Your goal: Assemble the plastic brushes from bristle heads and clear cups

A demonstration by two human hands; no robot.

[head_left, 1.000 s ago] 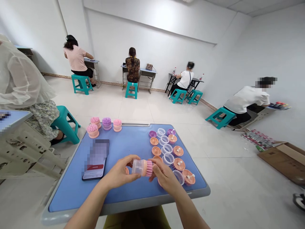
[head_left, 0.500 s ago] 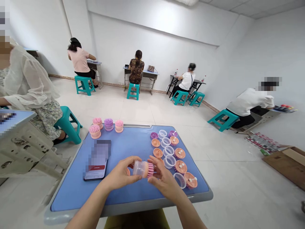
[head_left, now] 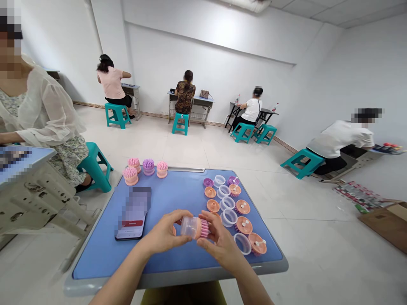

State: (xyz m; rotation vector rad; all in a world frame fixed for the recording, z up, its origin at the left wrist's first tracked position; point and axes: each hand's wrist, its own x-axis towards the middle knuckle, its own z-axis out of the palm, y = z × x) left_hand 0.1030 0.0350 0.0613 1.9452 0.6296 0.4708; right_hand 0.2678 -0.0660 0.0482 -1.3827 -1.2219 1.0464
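Above the middle of the blue desk [head_left: 171, 192], my two hands hold one round bristle brush [head_left: 204, 228] lying sideways, with a clear plastic cup [head_left: 189, 227] joined to its orange base. My left hand [head_left: 165, 234] grips the cup between thumb and fingers. Around the pink bristles close the fingers and thumb of my right hand [head_left: 222, 243]. Behind my left fingers an orange part [head_left: 174, 230] shows only slightly. To the right are orange caps [head_left: 213, 206], a purple cap [head_left: 208, 182], clear cups [head_left: 228, 217] and upturned brush heads [head_left: 243, 225] with small white pieces on them.
Several assembled brushes [head_left: 130, 176], pink and purple, stand at the desk's far left corner. A phone [head_left: 132, 228] lies left of my hands. A person in a sheer white top [head_left: 54, 110] sits close by on the left. Other people sit at desks along the walls.
The view has shifted slightly, so the desk and its contents appear a little further right. My hands keep the same hold on the brush and cup.
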